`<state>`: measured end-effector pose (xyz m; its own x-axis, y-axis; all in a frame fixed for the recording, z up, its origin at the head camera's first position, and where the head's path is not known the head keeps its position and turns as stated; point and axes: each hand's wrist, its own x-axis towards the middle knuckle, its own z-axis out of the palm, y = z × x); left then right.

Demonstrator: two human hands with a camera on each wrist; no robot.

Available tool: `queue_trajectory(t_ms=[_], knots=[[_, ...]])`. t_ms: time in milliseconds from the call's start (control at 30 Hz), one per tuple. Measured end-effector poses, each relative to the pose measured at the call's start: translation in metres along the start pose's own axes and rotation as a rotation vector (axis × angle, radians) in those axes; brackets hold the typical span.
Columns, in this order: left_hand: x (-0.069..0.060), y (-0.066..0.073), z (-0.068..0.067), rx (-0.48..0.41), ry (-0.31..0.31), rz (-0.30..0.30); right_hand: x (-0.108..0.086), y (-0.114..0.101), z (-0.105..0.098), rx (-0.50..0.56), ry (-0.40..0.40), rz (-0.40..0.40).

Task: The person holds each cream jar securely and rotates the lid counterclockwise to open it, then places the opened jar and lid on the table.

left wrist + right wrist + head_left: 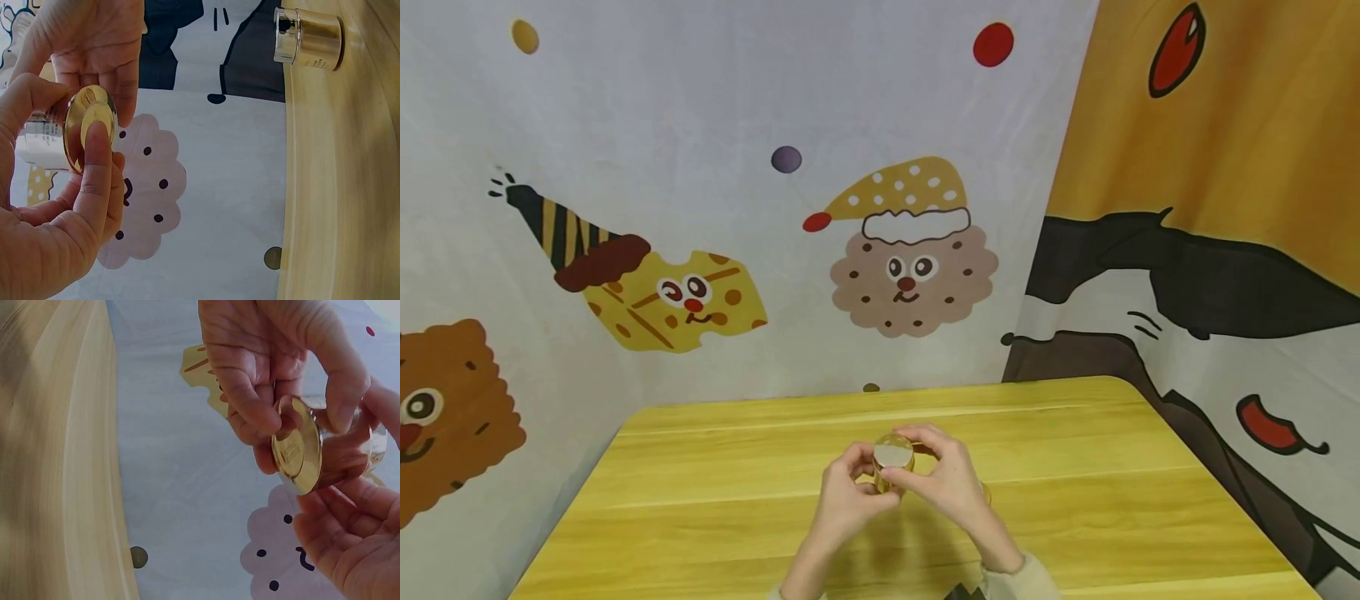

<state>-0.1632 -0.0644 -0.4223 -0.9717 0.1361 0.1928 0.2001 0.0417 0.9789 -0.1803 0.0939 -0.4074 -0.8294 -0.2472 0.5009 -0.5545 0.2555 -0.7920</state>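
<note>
Both hands hold one shiny gold cosmetic jar (893, 455) above the table. The left hand (847, 497) pinches it, with its index fingertip on the round gold end (291, 464) in the right wrist view and its thumb against the side. At the opposite, silvery end (45, 150), the right hand (951, 483) grips with thumb and fingers. Whether that end is a lid, and whether it turns, cannot be told. A second gold jar (320, 41) stands upright on the table, mostly hidden behind the right wrist in the head view.
The yellow wood-grain table (715, 483) lies beneath the hands. Behind it hangs a cloth backdrop (700, 125) printed with cartoon food figures. A small dark object (964, 592) shows at the head view's bottom edge.
</note>
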Motion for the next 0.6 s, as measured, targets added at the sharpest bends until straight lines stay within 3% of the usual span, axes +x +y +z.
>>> queue_trajectory(t_ms=[133,600], knots=[[-0.0003,-0.0007,-0.0005,-0.013,-0.013,-0.002,-0.0002,0.0017,-0.002,0.034,-0.022,-0.02],[-0.0016,-0.0059,-0.0039,0.003,-0.063,0.016,0.0,0.009,-0.0055,0.095,-0.093,0.034]])
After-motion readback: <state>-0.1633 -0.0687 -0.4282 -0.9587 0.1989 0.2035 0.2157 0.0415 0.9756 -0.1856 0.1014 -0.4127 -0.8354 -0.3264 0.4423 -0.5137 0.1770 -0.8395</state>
